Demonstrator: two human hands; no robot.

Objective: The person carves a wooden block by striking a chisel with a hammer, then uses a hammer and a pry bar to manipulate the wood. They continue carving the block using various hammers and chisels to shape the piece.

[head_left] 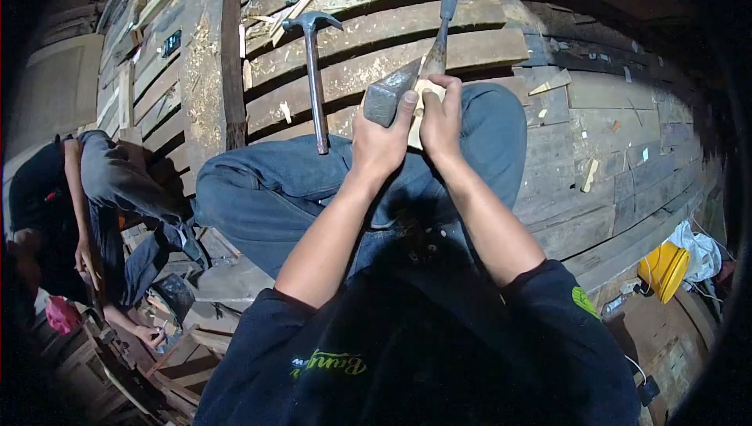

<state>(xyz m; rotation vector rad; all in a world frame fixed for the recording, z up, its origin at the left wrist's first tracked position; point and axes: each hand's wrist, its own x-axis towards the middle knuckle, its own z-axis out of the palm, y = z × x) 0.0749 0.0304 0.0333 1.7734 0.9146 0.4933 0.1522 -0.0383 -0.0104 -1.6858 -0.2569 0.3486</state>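
Observation:
My left hand (378,144) is closed around a dark metal axe head (382,103), its square blunt end facing me and its narrowing end pointing up and right. Beside it, my right hand (441,124) grips a pale piece of wood (415,135), with fingers bent over its upper part. The two hands are close together above my crossed legs. Just beyond my right fingers a chisel (440,46) points away from me, its flat blade outermost. To the left, a claw hammer (313,66) lies with its handle end by my knee.
Slatted planks (313,74) with gaps, strewn with shavings, spread ahead. A thick beam (211,66) crosses at left, with a small dark blue object (171,43) past it. Another person (86,183) sits at far left. A yellow container (664,269) stands at lower right.

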